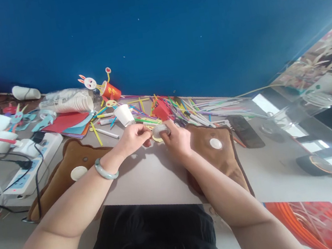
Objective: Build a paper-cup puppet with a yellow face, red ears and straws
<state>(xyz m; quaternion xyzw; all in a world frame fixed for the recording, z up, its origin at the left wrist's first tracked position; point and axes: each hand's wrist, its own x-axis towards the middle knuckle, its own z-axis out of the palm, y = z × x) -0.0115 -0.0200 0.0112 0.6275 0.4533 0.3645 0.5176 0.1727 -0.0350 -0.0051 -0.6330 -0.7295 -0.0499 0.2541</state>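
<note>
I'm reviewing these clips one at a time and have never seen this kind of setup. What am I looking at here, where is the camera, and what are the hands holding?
There is no machine here: a person works with two bare hands, filmed by a camera worn on their head, looking forward and down. The left hand, with a pale bangle on its wrist, and the right hand meet over a roll of tape, which both grip. The grey table carries a heap of coloured straws, a white paper cup, coloured paper sheets, a stack of cups, a power strip and a red cup rabbit craft. A blue wall stands behind.
</note>
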